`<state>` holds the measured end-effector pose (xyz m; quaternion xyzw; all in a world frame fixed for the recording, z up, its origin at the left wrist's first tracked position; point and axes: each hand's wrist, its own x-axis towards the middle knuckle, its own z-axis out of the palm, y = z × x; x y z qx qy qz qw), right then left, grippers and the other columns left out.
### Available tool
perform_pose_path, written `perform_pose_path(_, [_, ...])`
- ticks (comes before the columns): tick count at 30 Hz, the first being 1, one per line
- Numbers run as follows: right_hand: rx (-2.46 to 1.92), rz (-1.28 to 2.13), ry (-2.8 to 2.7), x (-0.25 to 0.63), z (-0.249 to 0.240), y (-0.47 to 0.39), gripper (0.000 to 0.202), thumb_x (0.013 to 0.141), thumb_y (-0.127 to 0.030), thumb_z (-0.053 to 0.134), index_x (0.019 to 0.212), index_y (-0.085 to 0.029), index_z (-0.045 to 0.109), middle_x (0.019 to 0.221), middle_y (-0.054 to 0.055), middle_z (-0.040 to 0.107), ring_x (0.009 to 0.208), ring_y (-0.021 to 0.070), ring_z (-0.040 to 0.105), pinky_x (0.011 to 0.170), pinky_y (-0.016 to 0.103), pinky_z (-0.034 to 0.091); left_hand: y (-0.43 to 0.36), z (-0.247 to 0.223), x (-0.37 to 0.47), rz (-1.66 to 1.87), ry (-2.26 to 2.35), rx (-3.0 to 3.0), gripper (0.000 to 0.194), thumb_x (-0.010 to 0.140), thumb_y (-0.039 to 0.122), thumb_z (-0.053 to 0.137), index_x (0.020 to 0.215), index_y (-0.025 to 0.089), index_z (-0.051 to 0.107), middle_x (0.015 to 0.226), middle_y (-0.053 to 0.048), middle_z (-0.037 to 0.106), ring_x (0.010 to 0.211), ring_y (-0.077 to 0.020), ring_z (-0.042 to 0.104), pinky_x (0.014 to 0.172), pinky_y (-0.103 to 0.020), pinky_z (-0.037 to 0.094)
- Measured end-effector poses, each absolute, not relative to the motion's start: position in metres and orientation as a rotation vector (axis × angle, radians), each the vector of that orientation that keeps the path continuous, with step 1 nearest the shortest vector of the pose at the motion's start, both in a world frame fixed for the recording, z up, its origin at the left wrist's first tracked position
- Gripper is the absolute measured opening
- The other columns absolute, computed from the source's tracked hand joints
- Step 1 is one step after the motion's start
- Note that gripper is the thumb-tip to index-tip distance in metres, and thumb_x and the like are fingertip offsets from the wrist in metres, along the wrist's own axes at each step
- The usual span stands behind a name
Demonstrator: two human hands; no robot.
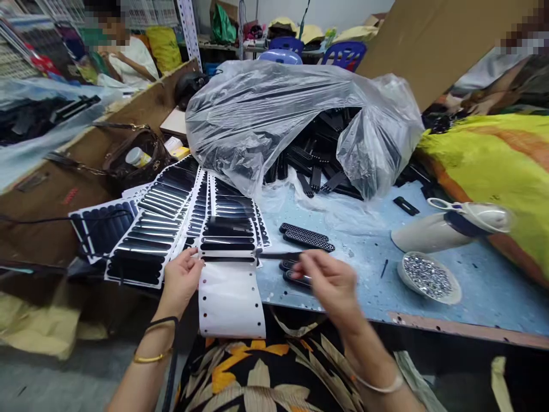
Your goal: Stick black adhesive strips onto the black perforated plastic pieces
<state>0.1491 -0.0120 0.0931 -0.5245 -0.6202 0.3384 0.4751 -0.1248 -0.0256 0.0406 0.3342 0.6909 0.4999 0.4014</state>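
My left hand pinches the left edge of a white backing sheet that carries rows of black adhesive strips. The sheet's lower part is bare white with small dark holes down both sides, and it hangs over the table edge. My right hand, slightly blurred, has finger and thumb closed on the end of a thin black strip, which reaches left to the sheet's right edge. Black oblong plastic pieces with a mesh pattern lie just beyond. More black pieces are partly hidden behind my right hand.
More strip sheets fan out at left beside a brown handbag. A clear plastic bag covers a heap of black parts. On the right are a bowl of shiny bits and a tilted white container. A person sits far left.
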Motion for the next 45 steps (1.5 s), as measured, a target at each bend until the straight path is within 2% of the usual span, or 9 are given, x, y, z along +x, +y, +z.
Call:
perform_pose_path(3, [-1.359, 0.628, -1.278, 0.214, 0.113, -0.011, 0.023, 0.085, -0.039, 0.071, 0.075, -0.019, 0.071, 0.061, 0.001, 0.069, 0.050, 0.0148, 0.066, 0.049, 0.026, 0.058, -0.019, 0.041, -0.138, 1.042, 1.939, 1.242, 0.038, 0.066, 0.035, 0.060, 0.098, 0.015, 0.068, 0.048, 0.006, 0.054, 0.044, -0.0137, 0.051, 0.050, -0.026, 0.041])
perform_pose_path(8, [-1.285, 0.780, -1.108, 0.263, 0.116, -0.010, 0.023, 0.075, -0.040, 0.082, 0.087, -0.020, 0.078, 0.068, 0.004, 0.075, 0.059, 0.0208, 0.073, 0.051, 0.032, 0.062, -0.015, 0.059, -0.127, 0.923, 2.157, 1.527, 0.025, 0.068, 0.037, 0.063, 0.083, 0.019, 0.071, 0.047, 0.004, 0.053, 0.049, -0.0159, 0.053, 0.056, -0.029, 0.042])
perform_pose_path(12, [-1.120, 0.996, -1.168, 0.256, 0.115, -0.010, 0.018, 0.079, -0.036, 0.080, 0.090, -0.022, 0.079, 0.080, 0.007, 0.078, 0.077, 0.0249, 0.076, 0.060, 0.034, 0.064, -0.004, 0.083, -0.069, 1.103, 1.671, 1.317, 0.033, 0.071, 0.049, 0.065, 0.074, 0.017, 0.067, 0.055, 0.000, 0.061, 0.046, -0.0136, 0.055, 0.046, -0.025, 0.041])
perform_pose_path(16, [-1.029, 1.094, -1.343, 0.243, 0.118, -0.011, 0.016, 0.086, -0.033, 0.073, 0.097, -0.023, 0.078, 0.085, 0.007, 0.078, 0.070, 0.0203, 0.074, 0.063, 0.033, 0.064, 0.019, 0.097, -0.005, 0.901, 1.121, 0.878, 0.047, 0.068, 0.061, 0.067, 0.070, 0.014, 0.062, 0.054, -0.005, 0.065, 0.040, -0.0152, 0.059, 0.033, -0.021, 0.032])
perform_pose_path(20, [-1.079, 1.108, -1.482, 0.246, 0.115, -0.012, 0.015, 0.084, -0.030, 0.073, 0.095, -0.022, 0.078, 0.088, 0.007, 0.077, 0.063, 0.0173, 0.072, 0.061, 0.029, 0.063, 0.038, 0.098, 0.019, 0.876, 0.923, 0.756, 0.038, 0.059, 0.042, 0.081, 0.060, 0.013, 0.057, 0.051, -0.006, 0.065, 0.035, -0.0113, 0.057, 0.031, -0.016, 0.029])
perform_pose_path(23, [-1.139, 1.159, -1.481, 0.256, 0.108, -0.011, 0.023, 0.080, -0.032, 0.075, 0.099, -0.020, 0.077, 0.093, 0.010, 0.078, 0.074, 0.0231, 0.075, 0.060, 0.031, 0.064, 0.045, 0.096, 0.022, 0.911, 0.900, 0.710, 0.033, 0.056, 0.033, 0.083, 0.058, 0.013, 0.057, 0.051, -0.006, 0.066, 0.036, -0.0116, 0.058, 0.031, -0.015, 0.031])
perform_pose_path(32, [-1.196, 0.306, -1.932, 0.254, 0.096, 0.018, 0.013, 0.086, -0.024, 0.068, 0.095, -0.019, 0.075, 0.082, 0.009, 0.076, 0.072, 0.0214, 0.071, 0.062, 0.032, 0.059, 0.048, 0.090, 0.036, 0.962, 0.883, 0.664, 0.037, 0.058, 0.037, 0.085, 0.062, 0.013, 0.057, 0.055, -0.006, 0.068, 0.040, -0.0121, 0.060, 0.031, -0.015, 0.033])
perform_pose_path(38, [-1.145, 0.176, -2.183, 0.252, 0.078, 0.030, 0.014, 0.092, -0.019, 0.058, 0.087, -0.018, 0.071, 0.073, 0.007, 0.071, 0.064, 0.0182, 0.067, 0.059, 0.029, 0.053, 0.046, 0.084, 0.035, 0.923, 0.925, 0.747, 0.035, 0.061, 0.041, 0.081, 0.061, 0.014, 0.058, 0.058, -0.006, 0.068, 0.042, -0.0123, 0.060, 0.034, -0.017, 0.034])
perform_pose_path(45, [-1.221, 0.110, -2.152, 0.259, 0.082, 0.017, 0.015, 0.092, -0.018, 0.055, 0.086, -0.019, 0.068, 0.071, 0.007, 0.068, 0.064, 0.0195, 0.065, 0.060, 0.031, 0.053, 0.058, 0.072, 0.018, 0.831, 1.362, 1.408, 0.026, 0.062, 0.040, 0.079, 0.060, 0.015, 0.071, 0.048, 0.000, 0.060, 0.046, -0.0114, 0.052, 0.045, -0.022, 0.037])
